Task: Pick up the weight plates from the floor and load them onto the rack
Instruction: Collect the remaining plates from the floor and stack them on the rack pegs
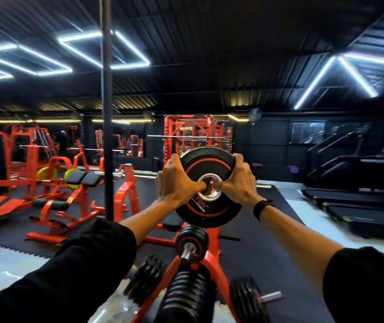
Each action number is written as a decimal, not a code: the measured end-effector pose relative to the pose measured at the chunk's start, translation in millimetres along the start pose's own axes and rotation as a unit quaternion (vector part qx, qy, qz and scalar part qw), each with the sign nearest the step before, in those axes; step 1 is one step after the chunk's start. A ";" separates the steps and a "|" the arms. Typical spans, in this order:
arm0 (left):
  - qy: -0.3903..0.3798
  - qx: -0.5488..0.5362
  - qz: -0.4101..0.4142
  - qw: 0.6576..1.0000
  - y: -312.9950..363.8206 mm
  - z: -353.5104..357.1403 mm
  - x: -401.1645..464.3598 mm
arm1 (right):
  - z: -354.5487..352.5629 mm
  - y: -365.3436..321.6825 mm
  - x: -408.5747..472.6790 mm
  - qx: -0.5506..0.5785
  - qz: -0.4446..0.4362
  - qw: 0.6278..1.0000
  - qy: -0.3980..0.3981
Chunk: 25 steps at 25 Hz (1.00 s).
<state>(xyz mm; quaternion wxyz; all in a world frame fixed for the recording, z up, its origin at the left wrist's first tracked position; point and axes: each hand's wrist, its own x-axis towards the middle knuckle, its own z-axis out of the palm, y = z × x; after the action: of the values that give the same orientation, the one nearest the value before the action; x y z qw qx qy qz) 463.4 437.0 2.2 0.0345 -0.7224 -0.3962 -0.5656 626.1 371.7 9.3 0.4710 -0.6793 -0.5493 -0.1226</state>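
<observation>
A black weight plate [212,166] with a red ring and a steel centre hole is held up at chest height, facing me. My left hand [174,183] grips its left rim, thumb hooked into the centre hole. My right hand [239,180] grips the right rim, thumb also at the hole. Directly below stands the red plate rack [212,255]. Its upper peg [188,250] carries several small plates, and stacks of plates [184,297] sit on its lower pegs.
A black vertical pole [107,136] rises just left of my arms. Red benches and machines [69,199] fill the left floor. Treadmills [361,206] line the right side. A bare steel peg [271,296] juts from the rack's lower right.
</observation>
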 end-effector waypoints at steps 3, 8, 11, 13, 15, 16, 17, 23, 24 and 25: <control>-0.003 -0.029 -0.015 0.999 49.0 80.0 -8.8 | -30.2 77.5 27.0 -0.032 0.004 0.999 -0.007; -0.040 -0.051 -0.074 0.995 105.6 193.3 -13.4 | -57.0 182.2 65.9 -0.057 0.021 0.998 -0.036; -0.072 -0.048 -0.069 0.994 122.9 251.8 -0.2 | -54.9 237.1 94.4 -0.044 0.037 0.998 -0.028; -0.084 -0.045 -0.061 0.994 124.0 289.7 9.5 | -43.6 270.4 113.9 -0.042 0.050 0.997 -0.029; -0.092 -0.042 -0.062 0.993 120.6 327.9 15.1 | -29.0 303.5 133.4 -0.047 0.057 0.997 -0.029; -0.095 -0.045 -0.065 0.992 117.0 351.0 17.2 | -18.3 323.2 144.7 -0.053 0.060 0.996 -0.029; -0.100 -0.050 -0.067 0.991 112.5 375.2 20.0 | -7.4 340.7 156.0 -0.062 0.065 0.995 -0.031; -0.152 -0.075 -0.098 0.981 90.2 502.3 60.7 | 49.7 433.3 239.5 -0.100 0.089 0.990 -0.053; -0.160 -0.073 -0.095 0.980 86.6 520.5 68.7 | 58.6 449.3 251.6 -0.097 0.106 0.988 -0.056; -0.170 -0.067 -0.092 0.979 83.3 537.7 75.9 | 67.2 463.2 262.7 -0.097 0.119 0.986 -0.061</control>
<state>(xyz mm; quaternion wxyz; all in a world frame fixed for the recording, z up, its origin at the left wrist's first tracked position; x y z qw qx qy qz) 942.6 688.4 -92.9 -0.1336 -0.7693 -0.4222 -0.4606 1097.9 611.3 -80.3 0.3798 -0.7885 -0.4776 -0.0769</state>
